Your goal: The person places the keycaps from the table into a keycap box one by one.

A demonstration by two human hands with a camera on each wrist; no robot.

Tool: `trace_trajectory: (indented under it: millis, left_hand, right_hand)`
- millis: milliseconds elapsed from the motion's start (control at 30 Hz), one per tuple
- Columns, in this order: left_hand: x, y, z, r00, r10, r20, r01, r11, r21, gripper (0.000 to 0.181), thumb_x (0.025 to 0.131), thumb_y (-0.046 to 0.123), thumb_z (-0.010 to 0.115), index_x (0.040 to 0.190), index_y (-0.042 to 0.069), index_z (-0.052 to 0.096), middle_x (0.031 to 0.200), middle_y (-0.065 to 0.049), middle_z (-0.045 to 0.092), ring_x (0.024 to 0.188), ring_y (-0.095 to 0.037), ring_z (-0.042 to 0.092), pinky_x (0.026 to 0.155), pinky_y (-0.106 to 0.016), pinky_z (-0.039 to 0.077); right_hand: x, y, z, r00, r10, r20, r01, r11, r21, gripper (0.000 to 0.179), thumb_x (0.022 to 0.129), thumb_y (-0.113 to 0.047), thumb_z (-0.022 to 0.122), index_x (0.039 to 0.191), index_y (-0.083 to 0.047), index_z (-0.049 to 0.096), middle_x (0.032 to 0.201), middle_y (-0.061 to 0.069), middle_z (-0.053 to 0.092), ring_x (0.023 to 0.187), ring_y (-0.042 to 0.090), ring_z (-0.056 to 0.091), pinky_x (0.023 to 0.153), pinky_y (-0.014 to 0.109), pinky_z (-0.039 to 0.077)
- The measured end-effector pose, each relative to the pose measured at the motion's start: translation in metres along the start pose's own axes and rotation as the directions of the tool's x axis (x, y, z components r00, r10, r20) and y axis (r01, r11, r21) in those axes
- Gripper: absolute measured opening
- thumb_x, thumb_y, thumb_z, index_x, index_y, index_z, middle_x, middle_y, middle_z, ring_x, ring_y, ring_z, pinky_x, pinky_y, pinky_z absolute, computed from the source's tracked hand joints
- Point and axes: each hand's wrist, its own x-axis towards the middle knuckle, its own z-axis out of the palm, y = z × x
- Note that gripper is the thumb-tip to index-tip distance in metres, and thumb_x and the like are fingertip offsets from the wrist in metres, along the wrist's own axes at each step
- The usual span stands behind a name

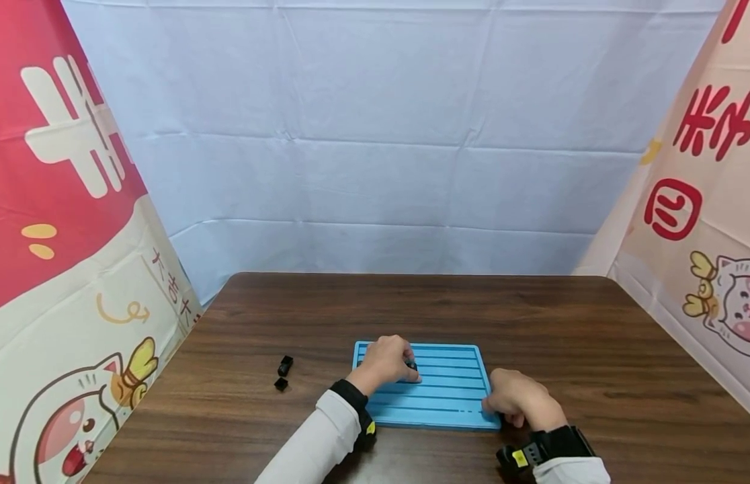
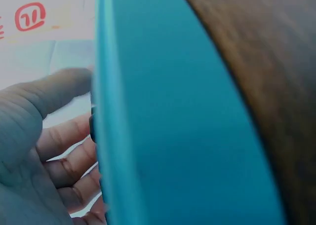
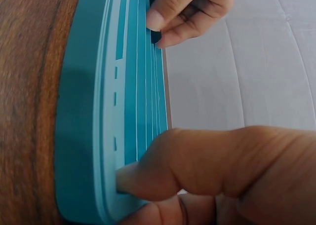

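Observation:
A light-blue grooved board (image 1: 435, 403) with a raised rim lies on the table. Over its upper left part, my left hand (image 1: 384, 363) pinches a small black block (image 3: 156, 36) between thumb and fingers, close over the grooves. The fingers partly cover that block. At the board's near right corner, my right hand (image 1: 520, 396) grips the rim, thumb on top and the other fingers curled at the outer side. In the left wrist view, the board's side wall (image 2: 182, 111) fills the middle and hides the left fingertips.
Left of the board, two small black pieces, a longer one (image 1: 285, 366) and a shorter one (image 1: 281, 384), lie on the brown wooden table (image 1: 278, 316). A pale cloth (image 1: 375, 134) hangs behind the table, with printed cloths at both sides.

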Motion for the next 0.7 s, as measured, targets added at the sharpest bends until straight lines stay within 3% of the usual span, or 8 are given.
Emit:
trace_trajectory:
  millis: [167, 400, 500, 700]
  left_hand:
    - [-0.003, -0.001, -0.006, 0.999, 0.041, -0.009, -0.041, 0.998, -0.045, 0.033, 0.074, 0.035, 0.078, 0.095, 0.012, 0.069, 0.077, 0.006, 0.061, 0.064, -0.005, 0.052, 0.055, -0.023, 0.043]
    - [-0.003, -0.001, -0.028, 0.990, 0.131, 0.053, -0.128, 0.990, -0.057, 0.032, 0.083, 0.028, 0.071, 0.111, 0.012, 0.067, 0.108, -0.002, 0.063, 0.101, -0.016, 0.057, 0.080, -0.032, 0.048]
    - [-0.003, -0.001, -0.038, 0.984, 0.166, 0.071, -0.163, 0.986, -0.043, 0.031, 0.086, 0.024, 0.068, 0.114, 0.011, 0.066, 0.115, -0.003, 0.062, 0.108, -0.017, 0.055, 0.084, -0.033, 0.048]
    - [-0.006, 0.000, -0.051, 0.983, 0.161, 0.086, -0.160, 0.987, -0.029, 0.032, 0.086, 0.023, 0.068, 0.115, 0.010, 0.066, 0.115, -0.002, 0.062, 0.111, -0.018, 0.054, 0.086, -0.033, 0.047]
  right_hand:
    - [-0.002, 0.002, 0.000, 1.000, -0.011, -0.002, 0.011, 1.000, 0.009, 0.013, 0.083, -0.010, 0.063, 0.074, -0.003, 0.056, 0.054, 0.008, 0.050, 0.043, 0.018, 0.049, 0.044, 0.028, 0.041]
    - [-0.003, 0.002, -0.001, 1.000, -0.018, -0.005, 0.019, 1.000, 0.025, 0.013, 0.082, -0.009, 0.063, 0.072, -0.002, 0.056, 0.052, 0.006, 0.048, 0.040, 0.015, 0.044, 0.041, 0.026, 0.039]
    - [-0.003, 0.001, -0.001, 1.000, -0.020, -0.007, 0.020, 1.000, 0.018, 0.013, 0.082, -0.009, 0.063, 0.072, -0.003, 0.056, 0.052, 0.006, 0.049, 0.041, 0.015, 0.046, 0.041, 0.026, 0.039]
    - [-0.005, 0.000, -0.002, 1.000, -0.019, -0.004, 0.019, 1.000, 0.009, 0.014, 0.082, -0.009, 0.063, 0.071, -0.003, 0.056, 0.053, 0.007, 0.050, 0.042, 0.016, 0.048, 0.042, 0.027, 0.040]
